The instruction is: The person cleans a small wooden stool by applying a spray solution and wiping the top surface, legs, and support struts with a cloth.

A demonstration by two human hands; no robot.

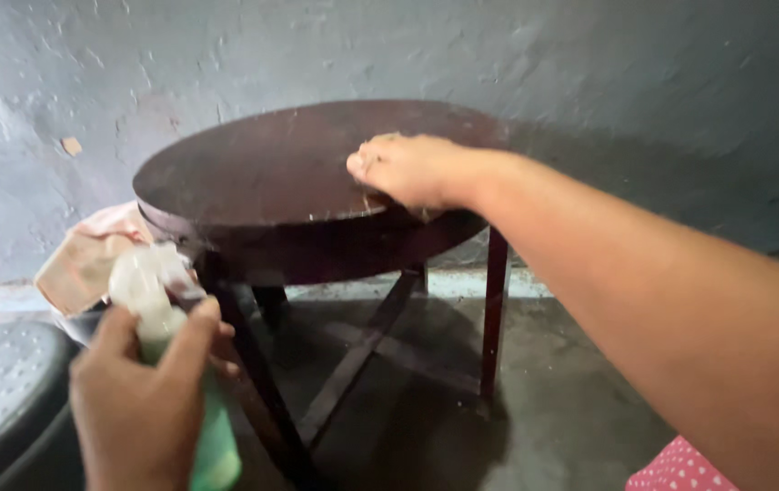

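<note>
Dark wood round table (253, 173) sits against a grey wall, and the right hand (412, 168) is pressed flat on its top near the right edge, fingers together and pointing left across the surface. Looks like there's something pale tucked under the palm, maybe a cloth, but it's too hidden to call. The left hand (144, 400) is way closer to the camera, down and to the left of that flat hand, wrapped tight around a green spray bottle (212, 445). The bottle stands roughly upright, long axis running vertical, with its whitish nozzle (145, 277) poking out above the fist, between the fist and the table. So the tabletop lies up and forward-right from the bottle grip, and the right hand is already on it. A pinkish cloth (89, 250) hangs just left of the table
</note>
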